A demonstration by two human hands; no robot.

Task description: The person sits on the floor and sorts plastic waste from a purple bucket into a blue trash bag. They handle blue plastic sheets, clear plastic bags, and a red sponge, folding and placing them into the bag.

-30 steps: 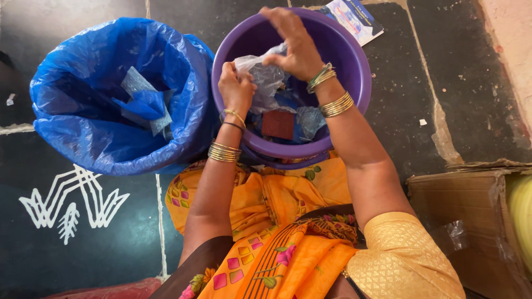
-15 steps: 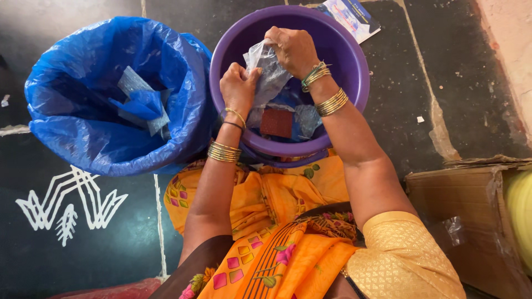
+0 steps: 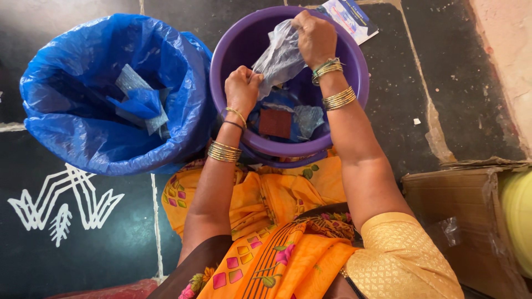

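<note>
left hand (image 3: 242, 88): closed into a fist over the purple tub, pinching the lower edge of a clear plastic wrapper; gold bangles and a dark band on the wrist.
right hand (image 3: 313, 36): fingers curled shut on the top end of the same wrapper, above the far rim of the tub; gold and green bangles on the wrist.
clear plastic wrapper (image 3: 280, 55): crinkled, see-through, stretched between both hands, slanting from upper right down to lower left, held over the inside of the tub, clear of its bottom.
purple tub (image 3: 233, 44): round plastic basin on the floor just in front of the knees, directly under both hands.
tub contents: a dark red square packet (image 3: 275, 123) lying flat on the bottom, another crumpled clear wrapper (image 3: 308, 117) just right of it, blue plastic bits around them.
blue bag (image 3: 72, 127): big blue plastic liner, mouth open, standing just left of the tub and touching it; holds crumpled clear and blue scraps (image 3: 138, 102).
printed card (image 3: 352, 16): flat blue-and-white pack on the floor beyond the tub, partly hidden by the rim.
cardboard box (image 3: 460, 216): brown, on the right, beside the right arm; a yellowish object sits at its far right edge, cut off by the frame.
floor (image 3: 421, 72): dark stone slabs with pale joints; white chalk drawing (image 3: 61, 202) at lower left.
clothing: orange-yellow floral sari (image 3: 266, 243) across the lap.
</note>
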